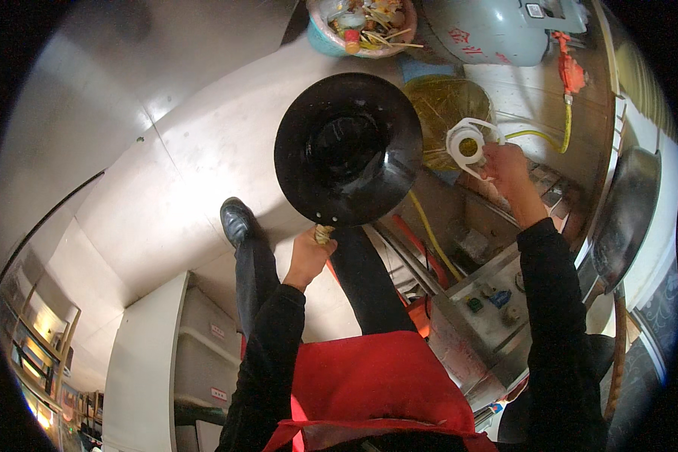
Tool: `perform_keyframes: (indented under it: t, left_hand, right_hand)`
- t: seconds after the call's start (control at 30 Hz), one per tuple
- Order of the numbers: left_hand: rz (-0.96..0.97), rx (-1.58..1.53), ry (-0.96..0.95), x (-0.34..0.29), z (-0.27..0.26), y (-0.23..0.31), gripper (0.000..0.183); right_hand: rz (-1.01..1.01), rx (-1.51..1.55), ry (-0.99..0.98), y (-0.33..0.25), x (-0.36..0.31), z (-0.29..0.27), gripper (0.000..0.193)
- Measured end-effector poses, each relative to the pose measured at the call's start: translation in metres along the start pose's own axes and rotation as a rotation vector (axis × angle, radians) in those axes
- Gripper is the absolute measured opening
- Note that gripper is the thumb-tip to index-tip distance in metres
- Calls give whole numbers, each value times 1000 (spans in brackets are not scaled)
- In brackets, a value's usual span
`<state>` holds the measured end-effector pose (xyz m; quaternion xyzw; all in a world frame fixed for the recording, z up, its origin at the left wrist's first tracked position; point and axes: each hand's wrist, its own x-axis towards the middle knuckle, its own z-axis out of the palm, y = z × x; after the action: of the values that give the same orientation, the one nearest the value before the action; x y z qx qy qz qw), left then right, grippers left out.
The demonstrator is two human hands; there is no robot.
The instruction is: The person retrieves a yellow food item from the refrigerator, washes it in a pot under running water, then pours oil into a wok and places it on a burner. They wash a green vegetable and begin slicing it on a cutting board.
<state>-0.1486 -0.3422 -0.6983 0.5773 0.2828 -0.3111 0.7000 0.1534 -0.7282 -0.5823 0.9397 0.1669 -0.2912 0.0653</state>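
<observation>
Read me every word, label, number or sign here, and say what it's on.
Gas cylinder: red characters, not copied out here.
Gas cylinder, small white tag: too small to read.
Storage unit, two white labels: too small to read.
Black wok: none visible.

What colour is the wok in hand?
The wok is black, best seen in the head view.

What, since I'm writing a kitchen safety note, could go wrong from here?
The left hand alone holds the wok by its wrapped handle, so it might tip. The right hand grips a white handle ring around what looks like an open mouth; jerked, it might spill whatever is inside. The yellow hose runs close to that hand and could get snagged.
</observation>
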Motion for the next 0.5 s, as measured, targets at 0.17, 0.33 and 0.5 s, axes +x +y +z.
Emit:
perform_keyframes:
  t: [0.17, 0.33, 0.5]
  left_hand:
    - [-29, -49, 25, -7, -11, -1, 12]
    - [-122, -26, 56, -16, -26, -11, 16]
    - [-79, -95, 89, -22, -31, -24, 16]
  right_hand:
    - [93, 192, -77, -58, -3, 2, 25]
    - [630, 1242, -11, -94, 4, 22, 14]
    - [174, 993, 96, -123, 10, 31, 20]
